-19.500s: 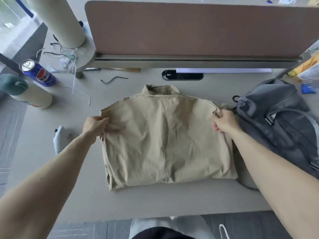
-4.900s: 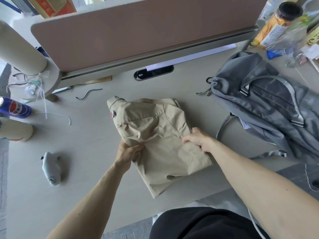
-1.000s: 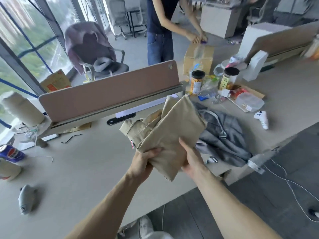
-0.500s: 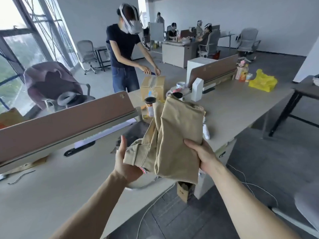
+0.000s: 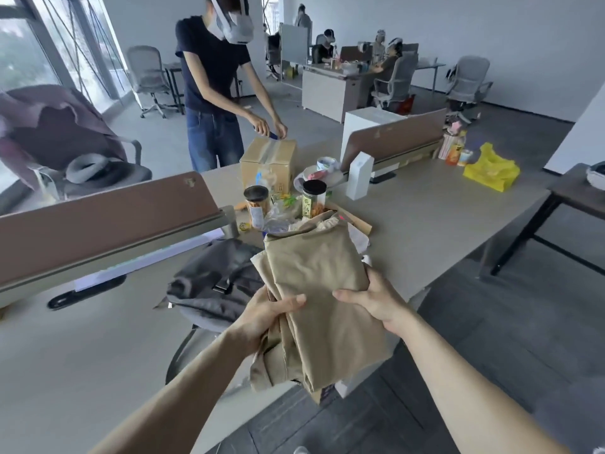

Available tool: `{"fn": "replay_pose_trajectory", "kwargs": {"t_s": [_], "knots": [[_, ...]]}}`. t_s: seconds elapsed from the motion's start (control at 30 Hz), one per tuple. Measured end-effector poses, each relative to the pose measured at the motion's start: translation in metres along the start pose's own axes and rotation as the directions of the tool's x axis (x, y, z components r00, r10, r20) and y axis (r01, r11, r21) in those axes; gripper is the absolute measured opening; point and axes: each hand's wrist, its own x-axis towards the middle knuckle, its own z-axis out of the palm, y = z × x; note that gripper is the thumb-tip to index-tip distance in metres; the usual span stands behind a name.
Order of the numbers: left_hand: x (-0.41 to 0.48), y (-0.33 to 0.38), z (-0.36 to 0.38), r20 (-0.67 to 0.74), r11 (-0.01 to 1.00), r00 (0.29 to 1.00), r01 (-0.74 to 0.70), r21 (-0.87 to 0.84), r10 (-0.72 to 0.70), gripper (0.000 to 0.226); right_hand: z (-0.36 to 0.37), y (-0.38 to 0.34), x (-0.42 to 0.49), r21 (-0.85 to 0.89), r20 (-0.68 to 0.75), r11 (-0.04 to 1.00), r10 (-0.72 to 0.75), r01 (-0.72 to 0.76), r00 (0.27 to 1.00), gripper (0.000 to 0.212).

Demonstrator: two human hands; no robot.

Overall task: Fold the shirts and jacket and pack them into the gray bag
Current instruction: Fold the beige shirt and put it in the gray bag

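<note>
Both bare forearms reach forward, converging. The left hand (image 5: 266, 317) grips the jacket (image 5: 320, 276) from its left side, thumb laid across the front. The right hand (image 5: 381, 299) grips the opposite edge, its thumb pointing toward the left thumb, the two tips apart.

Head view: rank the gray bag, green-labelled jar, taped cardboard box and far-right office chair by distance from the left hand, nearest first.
The left hand grips the khaki jacket.
1. Gray bag, just to its left on the desk.
2. Green-labelled jar, beyond it, mid-desk.
3. Cardboard box, at the desk's far edge.
4. Office chair, by the far wall, right.
</note>
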Motion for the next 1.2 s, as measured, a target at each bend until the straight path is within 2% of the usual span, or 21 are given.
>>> {"fn": "replay_pose_trajectory", "kwargs": {"t_s": [0.07,0.13,0.2,0.33,0.5,0.63,0.73,0.87,0.93,1.03,1.2], "knots": [[0.030,-0.004,0.007,-0.116,0.999,0.993,0.027,0.024,-0.024,0.024,-0.011,0.004,0.030,-0.104,-0.027,0.995,0.004,-0.006,1.000,0.066],[0.060,-0.010,0.011,-0.196,0.999,0.979,0.050,-0.011,-0.051,0.029,-0.021,0.006,0.056,-0.191,-0.044,0.981,0.024,-0.032,0.999,0.071],[0.087,-0.014,0.015,-0.221,0.996,0.973,0.062,-0.060,-0.074,0.035,-0.031,0.010,0.080,-0.268,-0.040,0.963,0.034,-0.044,0.999,0.074],[0.121,-0.019,0.018,-0.261,0.991,0.960,0.072,-0.109,-0.098,0.028,-0.044,0.018,0.124,-0.422,-0.057,0.903,0.061,-0.080,0.996,0.091],[0.147,-0.028,0.006,-0.331,0.990,0.938,0.065,-0.126,-0.104,0.034,-0.036,0.026,0.172,-0.594,0.037,0.800,0.129,-0.082,0.991,0.102],[0.157,-0.036,-0.001,-0.444,0.990,0.889,0.055,-0.132,-0.109,0.041,-0.026,0.033,0.208,-0.598,0.180,0.801,0.150,-0.013,0.972,0.100],[0.159,-0.038,-0.004,-0.591,0.991,0.800,0.030,-0.133,-0.104,0.041,-0.022,0.035,0.237,-0.569,0.333,0.819,0.146,0.074,0.932,0.081],[0.139,-0.036,-0.004,-0.747,0.986,0.655,-0.025,-0.167,-0.110,0.051,-0.021,0.029,0.270,-0.542,0.553,0.814,0.158,0.210,0.818,0.079],[0.121,-0.035,-0.005,-0.815,0.985,0.570,-0.057,-0.161,-0.100,0.054,-0.024,0.028,0.290,-0.536,0.596,0.803,0.142,0.261,0.790,0.058],[0.089,-0.038,-0.006,-0.898,0.987,0.435,-0.100,-0.123,-0.068,0.051,-0.030,0.032,0.316,-0.569,0.606,0.759,0.127,0.316,0.785,0.031],[0.039,-0.055,-0.012,-0.953,0.982,0.281,-0.116,-0.148,-0.111,0.040,-0.004,0.058,0.326,-0.639,0.666,0.664,0.225,0.388,0.711,0.021]]}}
